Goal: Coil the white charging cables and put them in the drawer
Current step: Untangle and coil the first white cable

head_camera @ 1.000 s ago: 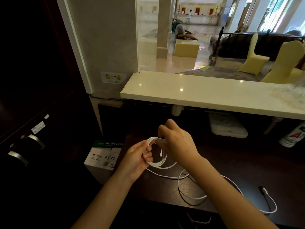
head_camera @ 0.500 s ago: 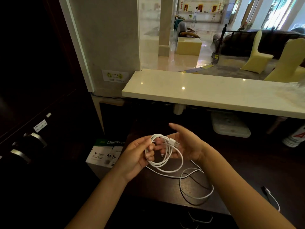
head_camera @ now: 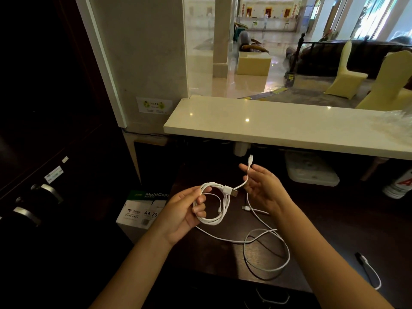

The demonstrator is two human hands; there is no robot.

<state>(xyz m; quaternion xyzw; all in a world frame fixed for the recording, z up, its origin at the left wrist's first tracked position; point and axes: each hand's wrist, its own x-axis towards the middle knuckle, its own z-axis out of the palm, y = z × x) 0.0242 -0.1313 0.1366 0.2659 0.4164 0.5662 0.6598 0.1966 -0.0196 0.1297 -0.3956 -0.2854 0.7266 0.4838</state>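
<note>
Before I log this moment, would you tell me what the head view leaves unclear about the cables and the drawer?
- Drawer: not identifiable; the cabinet at left is too dark.
- Second cable: its run is cut off near the right arm.
- Right hand: whether its fingers pinch the cable end is unclear.
- Coil in left hand: loop count too fine to tell.

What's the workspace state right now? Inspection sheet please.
Surface: dark wooden desk under a pale stone counter.
Job's things: coiled white cable, USB plug sticking out; loose white cable sprawled on the desk; drawer not identifiable.
Clutter: paper ream box left of the desk; white tray under the counter.
Hands: left hand grips the coil; right hand pinches a cable end, connector up.
Cables: a third short cable at the desk's right edge.
Surroundings: glass partition, lobby with covered chairs beyond.
</note>
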